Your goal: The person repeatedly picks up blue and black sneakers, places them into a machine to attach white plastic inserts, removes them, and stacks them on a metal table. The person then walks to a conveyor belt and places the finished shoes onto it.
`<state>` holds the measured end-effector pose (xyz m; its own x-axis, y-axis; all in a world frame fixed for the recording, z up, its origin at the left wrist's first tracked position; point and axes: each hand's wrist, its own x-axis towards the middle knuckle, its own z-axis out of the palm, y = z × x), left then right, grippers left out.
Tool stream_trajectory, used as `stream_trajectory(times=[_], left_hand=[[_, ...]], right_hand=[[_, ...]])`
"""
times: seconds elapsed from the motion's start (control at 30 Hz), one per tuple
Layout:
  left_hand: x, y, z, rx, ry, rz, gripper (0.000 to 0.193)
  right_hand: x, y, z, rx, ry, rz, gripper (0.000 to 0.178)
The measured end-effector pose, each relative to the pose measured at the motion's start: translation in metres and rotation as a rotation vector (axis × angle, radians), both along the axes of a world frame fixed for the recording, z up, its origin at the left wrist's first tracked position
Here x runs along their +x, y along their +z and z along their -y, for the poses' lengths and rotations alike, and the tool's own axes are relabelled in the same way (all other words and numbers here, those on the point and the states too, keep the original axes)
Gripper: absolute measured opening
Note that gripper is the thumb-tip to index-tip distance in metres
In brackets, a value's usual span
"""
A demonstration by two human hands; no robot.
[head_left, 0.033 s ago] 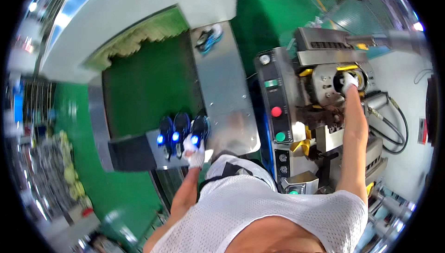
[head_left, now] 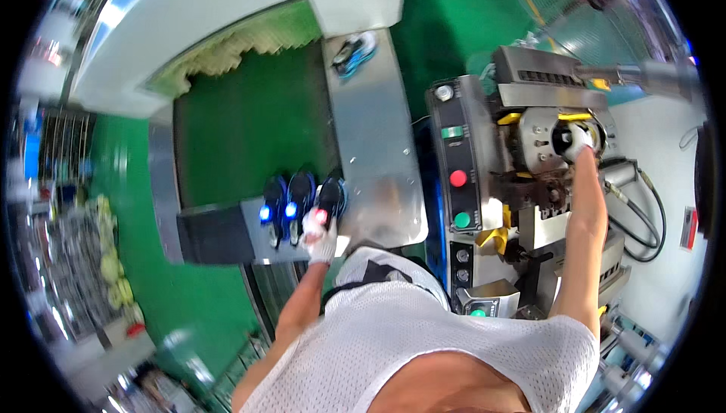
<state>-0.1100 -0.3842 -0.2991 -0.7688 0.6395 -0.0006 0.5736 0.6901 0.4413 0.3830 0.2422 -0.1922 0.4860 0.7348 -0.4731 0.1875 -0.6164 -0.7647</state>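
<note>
Three dark shoes with blue edges stand side by side on the near end of a metal-framed conveyor. My left hand [head_left: 321,240], in a white glove, closes on the heel end of the rightmost shoe [head_left: 331,194]. A pinkish-red light glows on that shoe, beside the fingers. The middle shoe [head_left: 302,186] and the left shoe [head_left: 274,191] each show a bluish-white light. My right arm reaches to a metal machine [head_left: 535,141]. There my gloved right hand [head_left: 580,143] is closed at a rounded black thing [head_left: 561,138], mostly hidden by the hand and machine parts.
Another blue-soled shoe [head_left: 354,54] lies on the far end of the metal side plate [head_left: 374,133]. A control panel [head_left: 456,152] with red and green buttons stands between conveyor and machine. Black hoses [head_left: 646,216] loop at the right. A white housing [head_left: 227,12] covers the conveyor's far end.
The whole view has shifted slightly. The light on the rightmost shoe has turned from bluish-white to pinkish red. Both hands keep to the same places, the right one turned a little.
</note>
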Motion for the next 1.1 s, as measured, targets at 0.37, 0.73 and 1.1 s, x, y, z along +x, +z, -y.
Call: stream_trajectory(times=[0.37,0.73,1.1], left_hand=[[-0.008,0.019,0.007,0.138,-0.065,0.272,0.059],[-0.085,0.021,0.064,0.154,-0.097,0.450,0.081],[-0.117,-0.021,0.031,0.202,-0.139,0.906,0.083]], right_hand=[[-0.220,0.067,0.347,0.645,0.907,0.942,0.086],[-0.314,-0.048,0.482,-0.237,1.633,0.977,0.086],[-0.480,-0.119,0.610,0.095,0.707,0.274,0.074]])
